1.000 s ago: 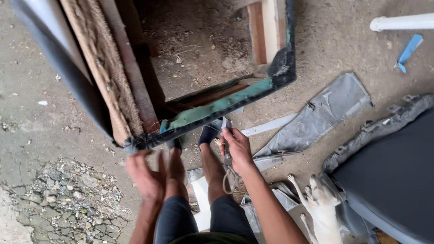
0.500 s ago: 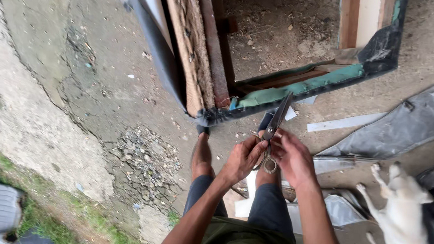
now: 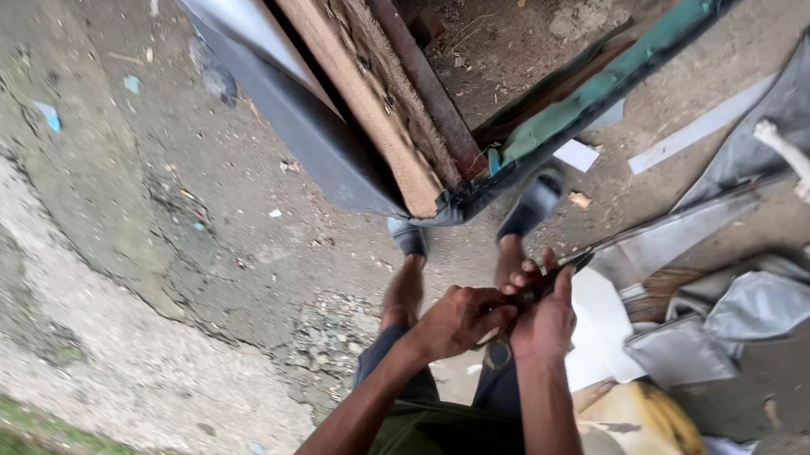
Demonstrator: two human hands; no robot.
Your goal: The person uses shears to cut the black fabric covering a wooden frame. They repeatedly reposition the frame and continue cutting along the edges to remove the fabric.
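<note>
Bare ground [image 3: 192, 235] lies open left; frame corner [image 3: 443, 197] blocks ahead.

Bare dirt floor [image 3: 147, 205], cracked and gravelly, in daylight.

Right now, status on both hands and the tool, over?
Left hand and right hand together, fingers closed on scissors. Blades point toward the stripped furniture frame. Grey upholstery scraps on the ground to the right; nothing between.

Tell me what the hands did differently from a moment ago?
A second ago the left hand was open and apart while the right hand held the scissors up by the frame corner. Since then the scissors came down from it and both hands closed on them. The frame stays standing on the ground.
</note>
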